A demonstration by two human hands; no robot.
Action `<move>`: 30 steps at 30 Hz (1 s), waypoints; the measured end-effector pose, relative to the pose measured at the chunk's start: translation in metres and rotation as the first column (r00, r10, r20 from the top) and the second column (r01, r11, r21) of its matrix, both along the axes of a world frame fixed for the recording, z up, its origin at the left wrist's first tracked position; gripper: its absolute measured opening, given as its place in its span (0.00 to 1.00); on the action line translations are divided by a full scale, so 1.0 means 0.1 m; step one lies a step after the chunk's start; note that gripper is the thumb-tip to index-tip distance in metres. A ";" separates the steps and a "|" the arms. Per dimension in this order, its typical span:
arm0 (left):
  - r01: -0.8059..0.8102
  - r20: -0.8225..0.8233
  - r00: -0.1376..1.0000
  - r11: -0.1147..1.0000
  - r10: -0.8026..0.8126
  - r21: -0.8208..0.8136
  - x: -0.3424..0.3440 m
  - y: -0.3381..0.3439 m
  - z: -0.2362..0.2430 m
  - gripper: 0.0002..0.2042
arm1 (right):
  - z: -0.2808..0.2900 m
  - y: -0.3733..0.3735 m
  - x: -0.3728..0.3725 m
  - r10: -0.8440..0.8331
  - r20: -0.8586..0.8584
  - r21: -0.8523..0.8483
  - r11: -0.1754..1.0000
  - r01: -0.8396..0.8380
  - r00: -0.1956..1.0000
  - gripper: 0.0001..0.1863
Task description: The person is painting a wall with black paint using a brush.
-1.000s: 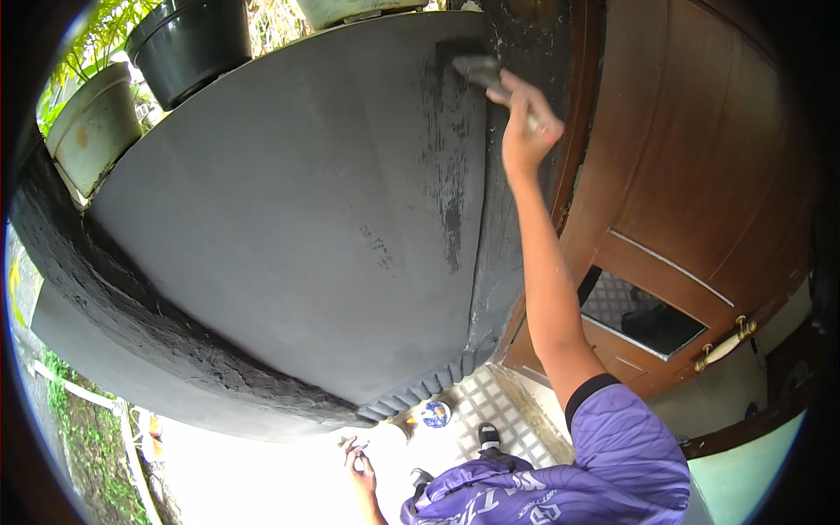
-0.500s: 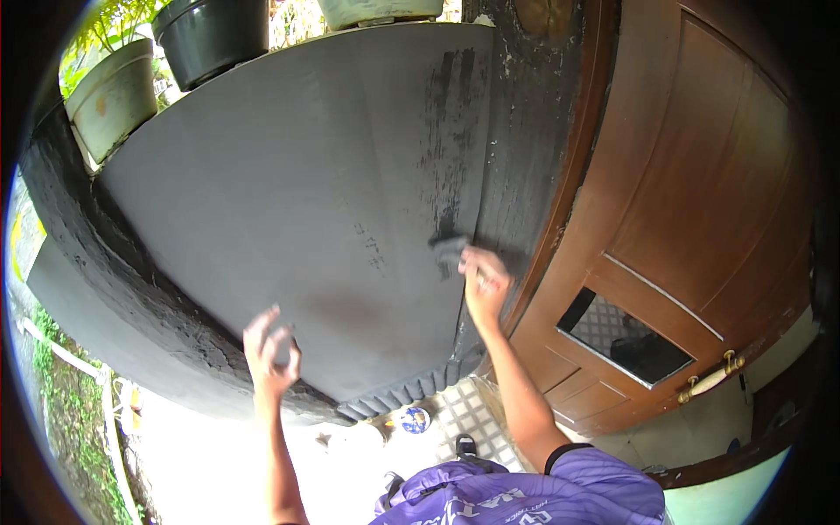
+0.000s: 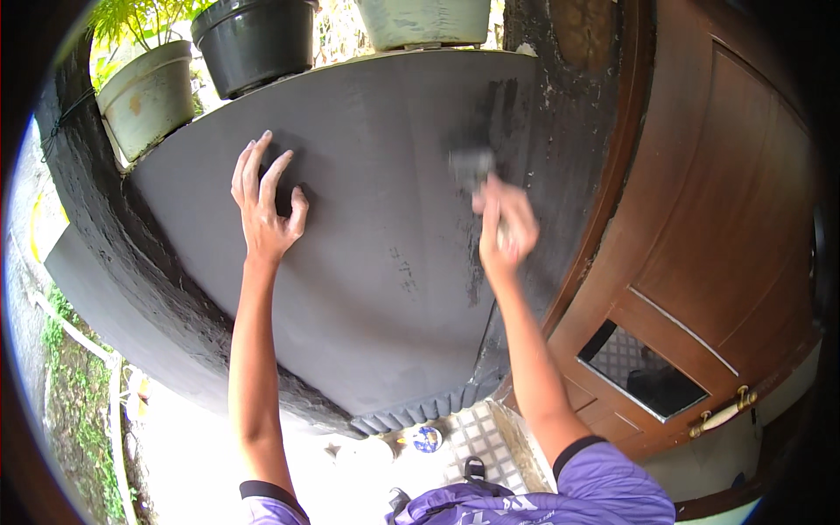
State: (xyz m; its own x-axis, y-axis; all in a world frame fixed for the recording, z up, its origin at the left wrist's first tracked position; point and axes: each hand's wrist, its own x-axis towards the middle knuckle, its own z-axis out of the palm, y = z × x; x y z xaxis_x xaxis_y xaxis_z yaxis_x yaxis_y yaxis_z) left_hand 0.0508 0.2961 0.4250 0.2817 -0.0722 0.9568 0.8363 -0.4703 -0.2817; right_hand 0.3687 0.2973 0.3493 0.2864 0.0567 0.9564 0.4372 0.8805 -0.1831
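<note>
In front of me rises a dark grey wall (image 3: 350, 236), with streaky darker patches near its right edge. My right hand (image 3: 509, 226) is closed round the handle of a paintbrush (image 3: 472, 164). The brush is blurred, and its dark bristles lie at the wall's upper right, over the streaks. At the wall's upper left is my left hand (image 3: 268, 203), its fingers spread and slightly curled, holding nothing. Its fingertips are close to the surface; whether they touch it I cannot tell.
Along the wall's top stand a whitish pot (image 3: 149, 101), a black pot (image 3: 254, 44) and a pale pot (image 3: 424, 22). To the right is a brown wooden door (image 3: 700, 219) with a handle (image 3: 723, 413). Below, a blue-and-white tub (image 3: 426, 439) sits by the tiled floor (image 3: 479, 436).
My left hand has risen from the wall's lower left to its upper left. My right hand has moved up with the paintbrush. The view has shifted slightly.
</note>
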 end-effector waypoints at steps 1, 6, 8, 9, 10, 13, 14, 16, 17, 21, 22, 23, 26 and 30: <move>0.004 0.006 1.000 1.000 -0.005 0.007 0.00 0.03 -0.01 0.25 | -0.39 -0.10 -0.06 -0.001 -0.012 -0.061 0.998 0.000 1.000 0.08; 0.152 0.035 0.987 0.985 -0.155 0.078 0.08 0.12 0.01 0.21 | -2.61 -0.83 -0.24 0.098 0.066 -0.591 0.806 -0.041 0.993 0.01; 0.124 0.020 0.992 0.991 -0.125 0.047 -0.01 0.05 -0.01 0.20 | -3.26 -1.32 -0.44 0.106 0.139 -0.876 0.477 0.072 0.985 0.03; 0.083 0.000 0.997 0.996 -0.083 0.022 -0.05 0.07 -0.04 0.19 | -3.50 -1.41 -0.54 0.117 0.139 -0.932 0.352 0.090 0.983 0.04; 0.106 0.003 0.994 0.993 -0.106 0.056 -0.07 0.12 -0.08 0.16 | -3.50 -1.40 -0.64 0.115 0.096 -0.854 0.520 0.022 0.989 0.04; 0.066 0.011 0.998 0.997 -0.066 0.046 -0.07 0.14 -0.10 0.16 | -2.76 -1.25 -0.72 0.128 0.052 -0.725 0.687 -0.051 0.990 0.02; 0.061 0.022 0.998 0.997 -0.062 0.049 -0.04 0.11 -0.07 0.16 | -2.27 -1.07 -0.69 0.060 0.045 -0.613 0.790 -0.020 0.997 0.02; 0.084 0.022 0.996 0.995 -0.085 0.051 -0.02 0.09 -0.02 0.16 | -1.42 -0.68 -0.54 -0.111 0.051 -0.365 0.923 0.122 0.992 0.04; 0.102 0.027 0.994 0.993 -0.104 0.064 -0.02 0.10 -0.02 0.16 | -0.98 -0.58 -0.47 -0.093 -0.002 -0.387 0.918 0.085 0.996 0.07; 0.101 0.025 0.994 0.993 -0.103 0.053 -0.01 0.12 -0.04 0.16 | 0.57 -0.34 -0.37 -0.051 -0.091 0.146 0.987 0.064 0.995 0.07; 0.102 0.022 0.994 0.993 -0.103 0.053 -0.01 0.12 -0.04 0.16 | 0.85 -0.27 -0.26 -0.209 -0.035 0.247 0.946 0.211 0.977 0.08; 0.095 0.016 0.995 0.995 -0.096 0.043 0.00 0.14 -0.05 0.16 | 1.07 -0.22 -0.29 0.025 -0.098 0.241 0.971 -0.001 0.995 0.07; 0.076 -0.001 0.997 0.996 -0.076 0.038 -0.05 0.11 -0.06 0.16 | 1.08 0.14 -0.16 0.094 0.025 0.190 0.977 -0.097 0.995 0.07; 0.067 -0.003 0.998 0.997 -0.067 0.042 -0.08 0.11 -0.07 0.16 | 0.01 0.15 -0.05 -0.082 0.064 0.100 0.992 0.075 0.995 0.07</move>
State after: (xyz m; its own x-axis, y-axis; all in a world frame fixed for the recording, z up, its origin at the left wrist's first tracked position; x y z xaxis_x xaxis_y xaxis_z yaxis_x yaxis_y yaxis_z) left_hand 0.0425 0.3068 0.4177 0.2764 -0.1307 0.9521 0.8027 -0.5133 -0.3035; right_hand 0.3638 0.3124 0.3498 0.2205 -0.0576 0.9737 0.5141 0.8552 -0.0658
